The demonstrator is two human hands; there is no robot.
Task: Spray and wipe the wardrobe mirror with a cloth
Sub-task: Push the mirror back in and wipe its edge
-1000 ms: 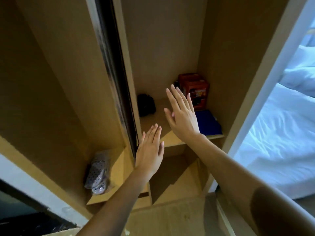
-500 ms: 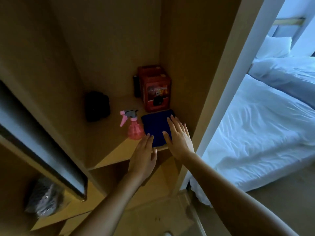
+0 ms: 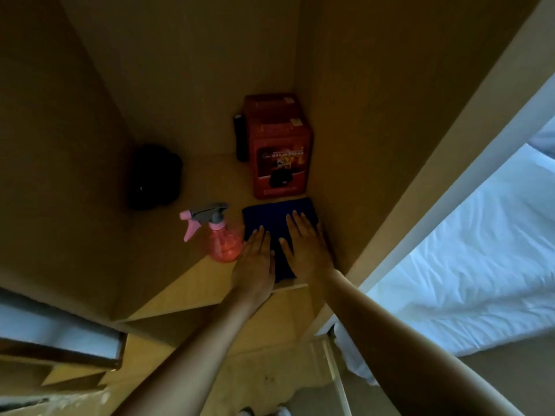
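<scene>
We see the blue cloth [image 3: 271, 219] lying flat on the wardrobe shelf [image 3: 186, 280], with both the right hand [image 3: 307, 250] and left hand [image 3: 255, 262] flat-fingered upon it, gripping nothing. The pink spray bottle [image 3: 223, 243] stands just left of the cloth, touching the left hand; we judge a careless lift could topple it.

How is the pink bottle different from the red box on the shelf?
The pink spray bottle is round, see-through and has a grey and pink trigger top; the red box is square-sided, solid and printed with a picture. The bottle looks smaller and stands near the shelf's front edge, by the left hand; the box stands further back in the right corner. Both stand upright on the same shelf.
</scene>
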